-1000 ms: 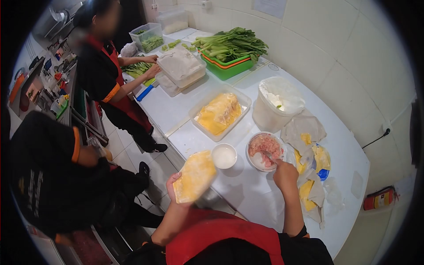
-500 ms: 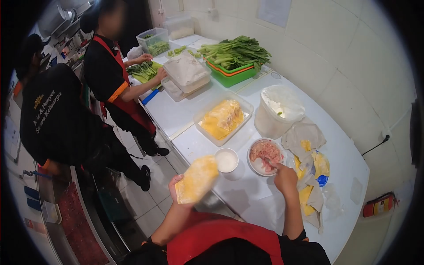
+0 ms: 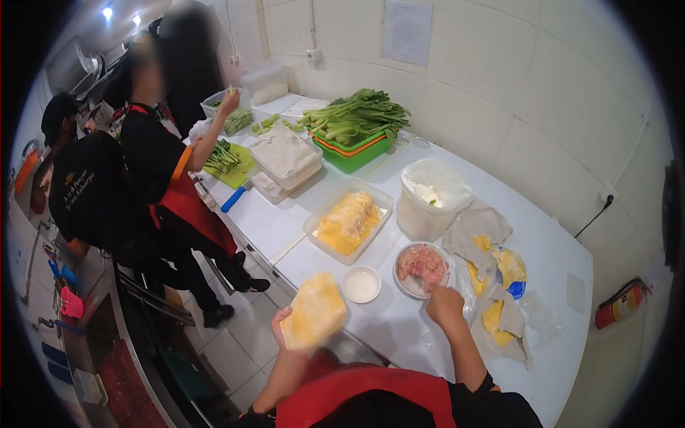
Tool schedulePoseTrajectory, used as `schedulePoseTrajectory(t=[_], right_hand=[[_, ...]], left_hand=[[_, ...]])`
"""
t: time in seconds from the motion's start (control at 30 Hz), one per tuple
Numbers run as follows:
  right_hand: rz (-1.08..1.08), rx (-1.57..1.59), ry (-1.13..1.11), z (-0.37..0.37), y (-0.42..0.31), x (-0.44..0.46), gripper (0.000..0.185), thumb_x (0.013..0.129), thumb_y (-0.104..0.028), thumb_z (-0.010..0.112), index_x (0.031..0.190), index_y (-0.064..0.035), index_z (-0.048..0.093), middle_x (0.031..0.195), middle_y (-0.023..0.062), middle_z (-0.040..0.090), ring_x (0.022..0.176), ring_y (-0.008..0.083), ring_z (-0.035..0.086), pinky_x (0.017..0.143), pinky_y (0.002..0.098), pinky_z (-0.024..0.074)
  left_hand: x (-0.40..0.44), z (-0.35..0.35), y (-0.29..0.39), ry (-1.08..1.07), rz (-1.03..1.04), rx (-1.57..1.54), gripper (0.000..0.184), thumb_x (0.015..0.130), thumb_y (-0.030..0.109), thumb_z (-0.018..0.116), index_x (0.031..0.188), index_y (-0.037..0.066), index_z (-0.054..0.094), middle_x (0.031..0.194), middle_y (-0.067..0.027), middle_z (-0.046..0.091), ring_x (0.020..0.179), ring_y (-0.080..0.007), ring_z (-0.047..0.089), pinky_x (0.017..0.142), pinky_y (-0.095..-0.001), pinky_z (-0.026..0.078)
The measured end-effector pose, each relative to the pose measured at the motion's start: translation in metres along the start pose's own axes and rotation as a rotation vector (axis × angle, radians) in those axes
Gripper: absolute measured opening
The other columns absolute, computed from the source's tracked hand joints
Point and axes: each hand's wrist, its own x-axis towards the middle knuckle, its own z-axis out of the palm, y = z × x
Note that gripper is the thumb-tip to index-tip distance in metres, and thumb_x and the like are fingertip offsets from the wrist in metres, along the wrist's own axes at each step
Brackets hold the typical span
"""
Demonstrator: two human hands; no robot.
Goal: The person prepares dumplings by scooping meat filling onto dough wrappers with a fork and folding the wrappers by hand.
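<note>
Your left hand (image 3: pixel 283 329) clamps the yellow sheets (image 3: pixel 314 312), lower centre; your right hand (image 3: pixel 446 307) is closed by the meat bowl (image 3: pixel 409 287), on what I can't tell; white table (image 3: pixel 396 332) below, tiled wall (image 3: pixel 499 93) behind, extinguisher (image 3: pixel 619 304) at far right

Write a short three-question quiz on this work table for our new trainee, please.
1. True or false: the flat yellow piece is lying on the table, out of both hands.
2. What is in the bowl at the right hand?
(a) sliced carrots
(b) pink minced meat
(c) whole eggs
3. Fill in: the leafy greens sit in stacked baskets, and the bottom basket is ____.

Key: 1. False, the left hand holds it; 2. (b); 3. green.
</note>
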Motion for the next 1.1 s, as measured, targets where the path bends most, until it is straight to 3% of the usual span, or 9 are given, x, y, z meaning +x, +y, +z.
schedulePoseTrajectory(t=[0.17,0.2,0.27,0.4,0.6,0.7,0.9,1.0,1.1], right_hand=[[-0.063,0.138,-0.111,-0.022,0.011,-0.011,0.032,0.071,-0.008,0.052,0.099,-0.0116,0.066,0.080,0.0211,0.063,0.082,0.0371,0.062,0.073,0.0464,0.0483],[-0.206,0.231,-0.072,-0.013,0.039,-0.002,0.031,0.075,-0.008,0.052,0.104,-0.0075,0.065,0.069,0.0158,0.062,0.070,0.0284,0.063,0.063,0.0385,0.0482],[-0.026,0.638,-0.243,-0.025,0.062,-0.001,0.030,0.080,-0.007,0.050,0.106,-0.0046,0.064,0.063,0.0082,0.057,0.060,0.0187,0.056,0.056,0.0305,0.0430],[0.166,1.085,-0.407,-0.073,0.025,-0.019,0.027,0.088,-0.008,0.048,0.110,0.0006,0.060,0.058,-0.0029,0.045,0.052,0.0058,0.039,0.050,0.0195,0.0314],[-0.145,1.308,-0.525,-0.085,-0.025,-0.016,0.023,0.090,-0.011,0.051,0.108,0.0010,0.060,0.058,-0.0005,0.047,0.048,0.0066,0.038,0.046,0.0195,0.0291],[-0.029,1.156,-0.511,-0.104,-0.059,-0.011,0.027,0.091,-0.009,0.048,0.113,-0.0004,0.059,0.060,-0.0021,0.046,0.054,0.0059,0.040,0.051,0.0201,0.0323],[-0.019,0.839,-0.144,-0.117,-0.089,-0.010,0.024,0.082,0.000,0.052,0.101,0.0009,0.065,0.063,0.0010,0.053,0.057,0.0092,0.044,0.052,0.0226,0.0353],[-0.244,0.562,0.062,-0.117,-0.103,-0.005,0.024,0.077,0.002,0.056,0.096,-0.0069,0.069,0.061,0.0044,0.054,0.054,0.0128,0.045,0.052,0.0255,0.0372],[-0.323,0.500,0.108,-0.104,-0.103,0.008,0.029,0.072,0.002,0.058,0.095,-0.0105,0.070,0.063,0.0087,0.056,0.056,0.0181,0.049,0.053,0.0283,0.0392]], left_hand=[[0.020,-0.003,0.017,0.017,-0.043,-0.057,0.058,0.077,0.025,0.041,0.124,-0.009,0.043,0.122,-0.0270,0.050,0.109,-0.0422,0.052,0.096,-0.0526,0.039],[0.025,-0.009,0.021,-0.038,-0.105,-0.084,0.059,0.077,0.026,0.041,0.125,-0.008,0.041,0.124,-0.0267,0.048,0.111,-0.0423,0.050,0.096,-0.0520,0.039],[0.041,-0.020,0.029,-0.157,-0.225,-0.136,0.063,0.076,0.029,0.040,0.128,-0.007,0.038,0.128,-0.0263,0.044,0.114,-0.0423,0.047,0.097,-0.0509,0.038],[0.067,-0.005,0.027,-0.001,-0.301,-0.068,0.064,0.077,0.029,0.041,0.129,-0.007,0.036,0.127,-0.0268,0.044,0.111,-0.0413,0.049,0.095,-0.0491,0.040],[0.110,-0.014,0.027,-0.091,-0.610,-0.140,0.064,0.075,0.024,0.044,0.130,-0.007,0.033,0.125,-0.0256,0.045,0.113,-0.0377,0.048,0.097,-0.0474,0.037],[0.121,0.007,0.034,-0.161,-0.719,-0.136,0.065,0.072,0.021,0.046,0.129,-0.008,0.034,0.125,-0.0253,0.046,0.111,-0.0360,0.050,0.096,-0.0448,0.039],[0.137,0.024,0.056,-0.148,-0.782,-0.105,0.064,0.069,0.019,0.048,0.125,-0.010,0.038,0.118,-0.0267,0.052,0.103,-0.0359,0.057,0.091,-0.0442,0.044],[0.147,0.023,0.061,-0.199,-0.816,-0.228,0.066,0.069,0.019,0.049,0.127,-0.010,0.036,0.119,-0.0270,0.050,0.105,-0.0360,0.055,0.093,-0.0443,0.042],[0.157,0.023,0.063,-0.229,-0.838,-0.245,0.072,0.068,0.020,0.049,0.131,-0.009,0.031,0.125,-0.0272,0.045,0.112,-0.0369,0.050,0.097,-0.0448,0.039]])
